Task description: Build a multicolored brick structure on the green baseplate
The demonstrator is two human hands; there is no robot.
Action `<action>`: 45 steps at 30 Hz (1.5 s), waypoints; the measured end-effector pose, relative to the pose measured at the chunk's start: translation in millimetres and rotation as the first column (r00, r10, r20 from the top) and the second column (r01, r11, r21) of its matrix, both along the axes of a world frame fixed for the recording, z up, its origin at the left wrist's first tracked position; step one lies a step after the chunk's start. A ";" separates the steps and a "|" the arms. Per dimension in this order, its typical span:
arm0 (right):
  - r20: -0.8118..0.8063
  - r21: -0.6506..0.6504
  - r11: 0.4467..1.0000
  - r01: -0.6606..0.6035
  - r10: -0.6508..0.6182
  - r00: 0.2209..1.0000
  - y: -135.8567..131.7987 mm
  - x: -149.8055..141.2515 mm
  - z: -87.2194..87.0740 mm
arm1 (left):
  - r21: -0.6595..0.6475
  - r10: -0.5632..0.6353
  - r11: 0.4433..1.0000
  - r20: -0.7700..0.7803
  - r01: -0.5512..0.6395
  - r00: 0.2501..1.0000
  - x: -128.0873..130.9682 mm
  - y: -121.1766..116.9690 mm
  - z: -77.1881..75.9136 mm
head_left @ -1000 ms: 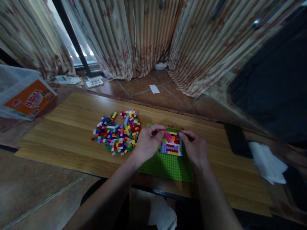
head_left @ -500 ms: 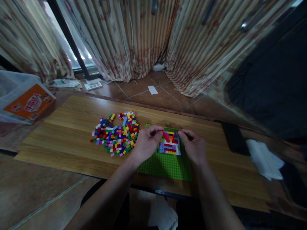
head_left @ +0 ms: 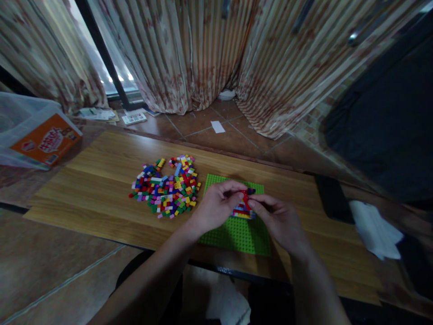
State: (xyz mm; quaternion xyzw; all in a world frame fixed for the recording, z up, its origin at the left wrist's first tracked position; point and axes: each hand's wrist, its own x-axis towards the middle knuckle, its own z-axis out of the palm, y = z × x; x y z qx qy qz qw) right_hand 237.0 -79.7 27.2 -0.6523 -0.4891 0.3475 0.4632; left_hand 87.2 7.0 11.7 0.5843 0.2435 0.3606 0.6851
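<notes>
My left hand [head_left: 219, 205] and my right hand [head_left: 280, 219] meet above the green baseplate [head_left: 237, 234]. Between their fingertips is a red toy brick [head_left: 245, 198], pinched from both sides. A small dark brick [head_left: 251, 191] shows just behind it; whether it is joined to the red one I cannot tell. Under the fingers lies a flat block of colored bricks [head_left: 242, 213] on the baseplate, with rows of red, blue and yellow showing. My hands cover most of its upper part. Left of the baseplate spreads a pile of loose bricks [head_left: 169, 189] in many colors.
The wooden table [head_left: 88, 180] carries the baseplate and the pile. A black flat object [head_left: 333, 198] and white tissues [head_left: 374, 228] lie at the right. A clear plastic box [head_left: 34, 106] with an orange label stands at the left. Striped curtains [head_left: 199, 58] hang behind.
My hands have come together over the brick block, and my right hand has moved left to the red brick. More of the block is now covered. The view has shifted slightly.
</notes>
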 end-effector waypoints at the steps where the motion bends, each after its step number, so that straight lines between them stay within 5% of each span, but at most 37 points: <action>1: 0.007 -0.007 1.000 -0.008 0.008 1.000 -1.0 0.3 0.0 | 0.006 -0.009 1.000 0.002 0.009 1.000 0.6 -0.7 -0.1; 8: 0.031 -0.060 0.998 -0.010 0.012 0.999 -6.5 1.3 3.9 | 0.108 0.021 0.994 -0.052 -0.015 0.998 3.2 -6.0 0.1; 17: 0.289 -0.239 0.920 0.310 -0.237 0.927 -8.0 26.8 -2.6 | 0.276 0.406 0.906 -0.349 -0.322 0.844 -7.4 12.7 -8.5; 25: 0.342 -0.251 0.917 0.311 -0.217 0.914 2.9 17.6 -8.8 | 0.204 0.221 0.970 -0.530 -0.130 0.819 -9.3 10.1 -9.9; 45: 0.087 -0.273 0.907 0.320 -0.308 0.947 12.9 17.7 -14.9 | 0.271 0.239 0.957 -0.520 -0.107 0.820 -8.7 10.2 -13.6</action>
